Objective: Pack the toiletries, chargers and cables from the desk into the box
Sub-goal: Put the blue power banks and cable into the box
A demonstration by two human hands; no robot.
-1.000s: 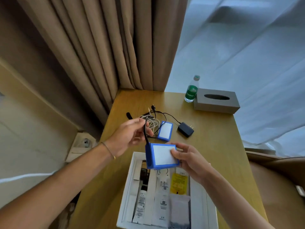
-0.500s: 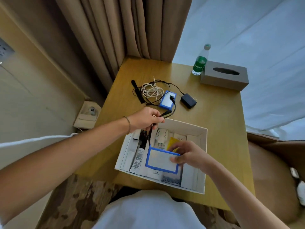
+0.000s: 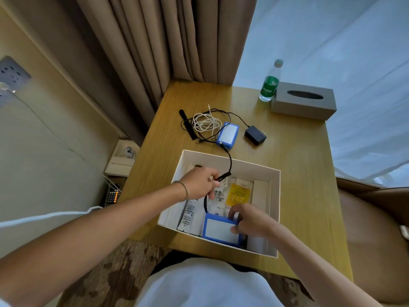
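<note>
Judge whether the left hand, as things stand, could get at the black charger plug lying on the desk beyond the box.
Probably not yet: the left hand grips a black cable over the box. The charger plug itself lies uncovered.

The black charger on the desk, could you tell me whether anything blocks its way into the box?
Nothing visible does: the black charger lies on bare desk behind the open box, though its cable runs into the tangle beside it.

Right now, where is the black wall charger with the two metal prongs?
In the head view the black wall charger lies on the wooden desk, beyond the white box, just right of the small blue-edged pack and nearer than the green-labelled water bottle.
</note>
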